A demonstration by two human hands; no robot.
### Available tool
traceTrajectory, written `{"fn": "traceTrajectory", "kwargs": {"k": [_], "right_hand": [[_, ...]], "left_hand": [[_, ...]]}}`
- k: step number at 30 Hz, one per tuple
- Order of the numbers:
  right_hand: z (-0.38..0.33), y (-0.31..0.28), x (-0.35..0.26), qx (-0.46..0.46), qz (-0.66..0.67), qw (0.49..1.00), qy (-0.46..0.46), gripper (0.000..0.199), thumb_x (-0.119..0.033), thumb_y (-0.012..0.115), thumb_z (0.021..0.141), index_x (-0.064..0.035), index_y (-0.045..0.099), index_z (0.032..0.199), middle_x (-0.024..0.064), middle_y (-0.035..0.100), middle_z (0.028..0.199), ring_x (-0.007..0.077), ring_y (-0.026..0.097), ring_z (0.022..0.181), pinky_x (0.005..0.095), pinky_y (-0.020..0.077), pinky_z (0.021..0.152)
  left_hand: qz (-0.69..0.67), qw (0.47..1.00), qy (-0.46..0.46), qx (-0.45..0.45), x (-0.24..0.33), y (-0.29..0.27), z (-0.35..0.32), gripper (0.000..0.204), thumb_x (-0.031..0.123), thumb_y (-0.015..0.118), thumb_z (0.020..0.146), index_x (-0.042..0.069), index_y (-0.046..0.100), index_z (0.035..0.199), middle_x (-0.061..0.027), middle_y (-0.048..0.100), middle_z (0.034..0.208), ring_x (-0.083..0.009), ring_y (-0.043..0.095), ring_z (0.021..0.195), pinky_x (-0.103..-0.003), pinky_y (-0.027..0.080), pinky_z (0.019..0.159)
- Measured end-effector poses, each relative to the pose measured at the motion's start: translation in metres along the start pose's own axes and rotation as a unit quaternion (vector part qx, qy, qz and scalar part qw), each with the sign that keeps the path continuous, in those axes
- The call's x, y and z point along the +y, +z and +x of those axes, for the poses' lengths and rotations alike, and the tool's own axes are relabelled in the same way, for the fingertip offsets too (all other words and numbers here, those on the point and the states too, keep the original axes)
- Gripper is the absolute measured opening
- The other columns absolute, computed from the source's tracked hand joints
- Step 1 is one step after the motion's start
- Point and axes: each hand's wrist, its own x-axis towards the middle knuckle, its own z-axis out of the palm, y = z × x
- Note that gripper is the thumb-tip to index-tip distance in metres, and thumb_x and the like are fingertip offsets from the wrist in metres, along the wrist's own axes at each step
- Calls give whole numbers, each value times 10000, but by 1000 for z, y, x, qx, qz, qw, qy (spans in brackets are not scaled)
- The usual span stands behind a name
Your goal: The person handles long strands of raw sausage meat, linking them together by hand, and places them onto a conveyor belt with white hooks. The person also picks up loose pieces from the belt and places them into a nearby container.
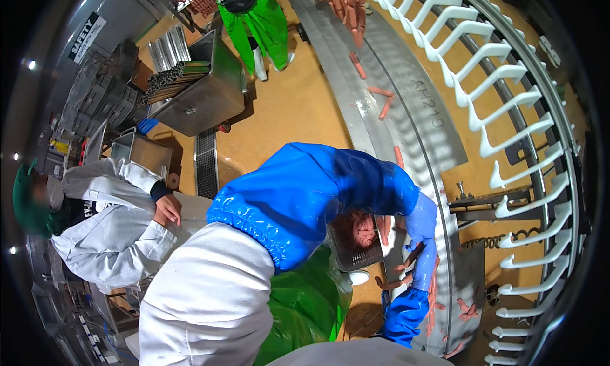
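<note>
Step in hand, as I read it: sorting sausage links [395, 281] on the curved steel counter [406, 112] below the white hook conveyor [508, 137].
- Your left hand [424, 221] comes in over the top and your right hand [424, 274] comes up from below. They meet at the links on the counter's near end, just right of the mesh tray of ground meat [359, 236].
- Grip: both gloves are on the links. I can't tell whether either one is clenched, because the fingers blur together.
- Advice: support the links with both hands, don't pull on a single one, and lift clear of the tray rim. Keep your blue oversleeve [298, 194] off the meat.
- Loose links [383, 103] lie further up the counter and more [467, 312] lie by your right hand. The steel looks wet, so expect them to slide.

Room:
- tan floor [292, 112] with a drain grate [204, 162]
- a steel bin cart [203, 96] stacked with rods
- one co-worker in a white coat [114, 239] close on your left
- another in green trousers [254, 23] well apart, at the far end
</note>
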Motion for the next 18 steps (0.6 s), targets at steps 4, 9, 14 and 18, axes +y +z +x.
{"fn": "traceTrajectory", "kwargs": {"k": [4, 9, 14, 18], "right_hand": [[-6, 29, 0, -28, 146, 989, -19, 280, -266, 450, 985, -113, 498, 756, -13, 423, 642, 111, 400, 542, 272, 344, 493], [-47, 52, -51, -16, 361, 931, 45, 288, -263, 422, 964, -169, 412, 692, -22, 332, 556, 110, 303, 447, 279, 258, 416], [-47, 60, -56, 53, 416, 904, 79, 314, -242, 408, 970, -184, 357, 666, -42, 268, 550, 92, 229, 441, 266, 166, 400], [-49, 66, -54, -5, 489, 870, 56, 313, -238, 393, 985, -176, 346, 683, -44, 259, 561, 89, 227, 456, 270, 175, 414]], "left_hand": [[31, 999, 11, -2, -3, 5, -6, 370, 456, 574, 866, 134, 744, 929, -130, 715, 854, -342, 678, 792, -441, 518, 702], [69, 992, 94, 53, -23, 16, -2, 290, 334, 525, 868, 105, 701, 868, -140, 691, 827, -356, 666, 770, -460, 517, 680], [59, 984, 120, 118, -30, 22, 6, 294, 346, 520, 879, 104, 686, 876, -136, 675, 849, -348, 661, 807, -458, 519, 679], [61, 983, 132, 115, -39, 27, 8, 318, 365, 502, 898, 108, 687, 925, -145, 680, 877, -364, 651, 828, -472, 510, 696]]}}
